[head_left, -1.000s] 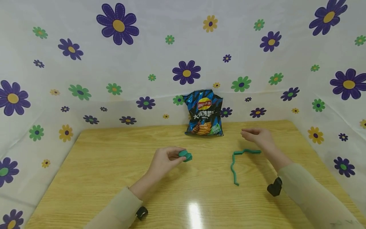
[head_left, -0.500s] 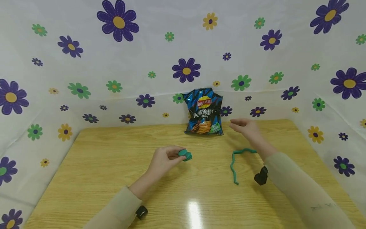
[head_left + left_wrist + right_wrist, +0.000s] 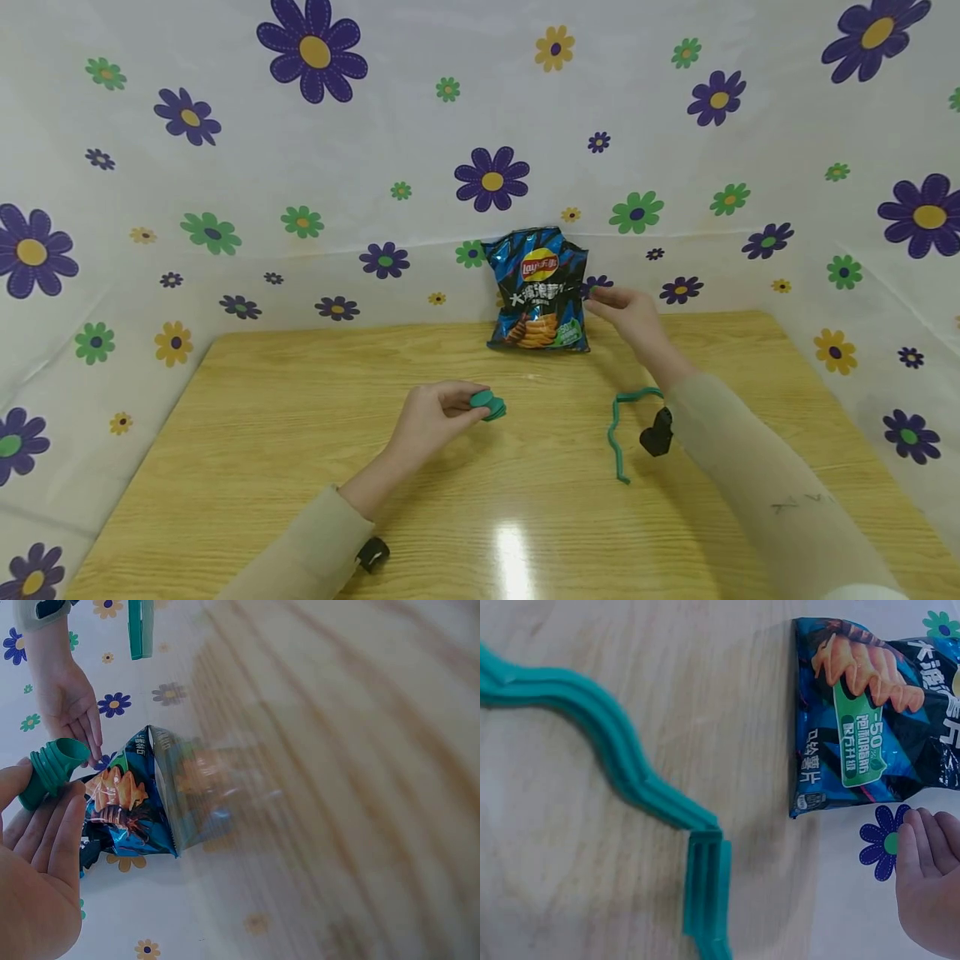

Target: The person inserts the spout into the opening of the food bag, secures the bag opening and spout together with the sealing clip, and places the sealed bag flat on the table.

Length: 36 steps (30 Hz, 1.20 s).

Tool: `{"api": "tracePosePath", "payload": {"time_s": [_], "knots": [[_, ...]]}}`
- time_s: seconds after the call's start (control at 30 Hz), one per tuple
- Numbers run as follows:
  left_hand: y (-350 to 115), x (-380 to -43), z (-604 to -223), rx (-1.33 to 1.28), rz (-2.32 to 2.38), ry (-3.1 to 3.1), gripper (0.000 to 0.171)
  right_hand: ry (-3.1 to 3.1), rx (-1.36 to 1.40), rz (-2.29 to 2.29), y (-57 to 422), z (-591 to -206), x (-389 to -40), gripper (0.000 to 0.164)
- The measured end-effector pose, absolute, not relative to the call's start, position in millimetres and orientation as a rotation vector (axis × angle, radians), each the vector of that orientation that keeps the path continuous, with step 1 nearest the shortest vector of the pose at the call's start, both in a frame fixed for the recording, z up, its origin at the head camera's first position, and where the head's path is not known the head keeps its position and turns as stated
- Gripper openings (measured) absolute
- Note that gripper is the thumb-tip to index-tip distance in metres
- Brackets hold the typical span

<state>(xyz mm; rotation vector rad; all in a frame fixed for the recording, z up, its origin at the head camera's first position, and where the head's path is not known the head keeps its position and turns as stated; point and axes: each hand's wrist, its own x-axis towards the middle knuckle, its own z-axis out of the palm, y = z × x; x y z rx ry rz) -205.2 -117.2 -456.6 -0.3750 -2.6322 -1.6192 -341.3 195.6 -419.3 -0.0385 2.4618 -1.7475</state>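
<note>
My left hand [image 3: 429,421] pinches a small green piece [image 3: 486,405] above the middle of the table. In the left wrist view this piece [image 3: 51,771] looks like a hollow, ringed spout with a round opening. A blue and black bag of potato chips [image 3: 537,287] stands upright against the back cloth. Just right of the bag, my right hand [image 3: 633,321] has its fingers fairly straight. The right wrist view shows a gap between that hand [image 3: 930,881] and the bag. A wavy green strip [image 3: 626,754], bent at a joint, lies on the table, partly hidden by my right arm in the head view.
A white cloth [image 3: 420,133] printed with flowers surrounds the wooden table [image 3: 262,433] at the back and both sides. A black band device [image 3: 372,554] sits at my left wrist and another black device [image 3: 657,433] at my right wrist.
My right hand has moved left and toward the back, from above the green strip to beside the bag. The left hand stays in place, still holding the green ringed piece.
</note>
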Motion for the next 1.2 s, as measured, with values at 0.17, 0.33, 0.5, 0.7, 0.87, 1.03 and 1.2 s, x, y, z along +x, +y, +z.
{"api": "tracePosePath", "payload": {"time_s": [0.17, 0.33, 0.5, 0.7, 0.87, 1.03, 1.2], "knots": [[-116, -206, -455, -0.37, -1.628, -2.638, 0.029, 2.469, -0.016, -1.76, 190, -414, -352, 0.058], [-114, -207, -453, -0.353, -1.644, -2.648, 0.029, 2.434, 0.023, -1.779, 186, -412, -362, 0.062], [-113, -208, -452, -0.357, -1.651, -2.655, 0.029, 2.415, 0.048, -1.796, 178, -410, -369, 0.066], [-113, -209, -451, -0.337, -1.658, -2.656, 0.03, 2.44, 0.024, -1.756, 169, -410, -376, 0.068], [-112, -210, -452, -0.34, -1.659, -2.647, 0.03, 2.446, -0.006, -1.725, 164, -409, -379, 0.066], [-112, -212, -452, -0.34, -1.665, -2.648, 0.031, 2.439, -0.063, -1.683, 164, -410, -381, 0.065], [-111, -213, -452, -0.345, -1.66, -2.65, 0.031, 2.411, -0.134, -1.677, 165, -410, -382, 0.067]]}}
